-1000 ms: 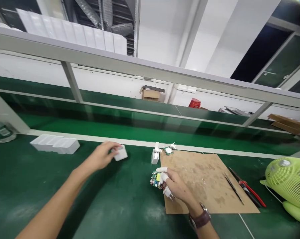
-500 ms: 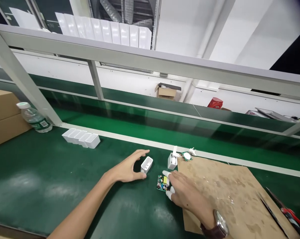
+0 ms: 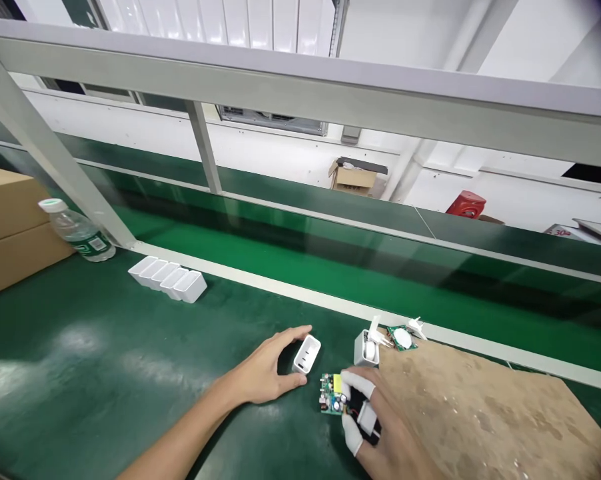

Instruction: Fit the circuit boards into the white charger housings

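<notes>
My left hand (image 3: 268, 370) cups a small white charger shell (image 3: 306, 354) that stands on the green bench, thumb and fingers around it. My right hand (image 3: 380, 433), with white finger cots on its fingertips, grips a green circuit board (image 3: 332, 393) with a yellow part and a white plug piece attached. Just beyond stand another white shell (image 3: 366, 347) and a loose small board with plug prongs (image 3: 400, 335).
A brown work mat (image 3: 485, 413) lies to the right. A row of white shells (image 3: 168, 278) sits at the left near a water bottle (image 3: 75, 230) and cardboard boxes (image 3: 5, 227). A green conveyor belt (image 3: 330, 267) runs behind the bench edge.
My left hand brought the white shell from the left down onto the bench beside the circuit board. My right hand closed around the board. The view swung left.
</notes>
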The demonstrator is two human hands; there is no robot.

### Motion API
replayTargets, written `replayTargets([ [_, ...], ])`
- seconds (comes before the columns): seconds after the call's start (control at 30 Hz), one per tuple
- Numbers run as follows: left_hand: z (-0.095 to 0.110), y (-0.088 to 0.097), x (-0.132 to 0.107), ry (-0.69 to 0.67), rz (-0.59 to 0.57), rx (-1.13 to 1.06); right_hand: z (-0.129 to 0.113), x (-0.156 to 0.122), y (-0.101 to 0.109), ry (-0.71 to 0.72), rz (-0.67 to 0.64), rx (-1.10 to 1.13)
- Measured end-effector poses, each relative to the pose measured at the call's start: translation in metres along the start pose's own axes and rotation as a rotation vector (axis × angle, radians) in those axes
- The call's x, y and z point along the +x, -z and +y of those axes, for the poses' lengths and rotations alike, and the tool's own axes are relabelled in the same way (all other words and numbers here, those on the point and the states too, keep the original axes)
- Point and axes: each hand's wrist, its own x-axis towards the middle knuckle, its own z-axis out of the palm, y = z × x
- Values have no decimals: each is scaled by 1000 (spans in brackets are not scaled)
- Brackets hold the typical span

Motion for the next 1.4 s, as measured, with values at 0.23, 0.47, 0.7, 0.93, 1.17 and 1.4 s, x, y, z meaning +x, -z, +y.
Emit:
replayTargets([
  [0.23,10,-17,-4,-303,95,76,-18,2,-4,141,355,84],
  [0.47,16,-28,-13,-363,127,103,-26,-2,-6,217,306,-14],
  [0.7,16,-29,-15,-369,127,113,-30,0,-9,238,274,-83],
  [0.93,17,-30,-12,-348,100,134,-31,1,-12,211,264,-146],
  [1.17,15,-31,-12,-359,98,126,-27,1,-13,192,254,-130],
  [1.4,15,-31,-11,-327,103,163,-22,-1,-15,145,232,-45],
])
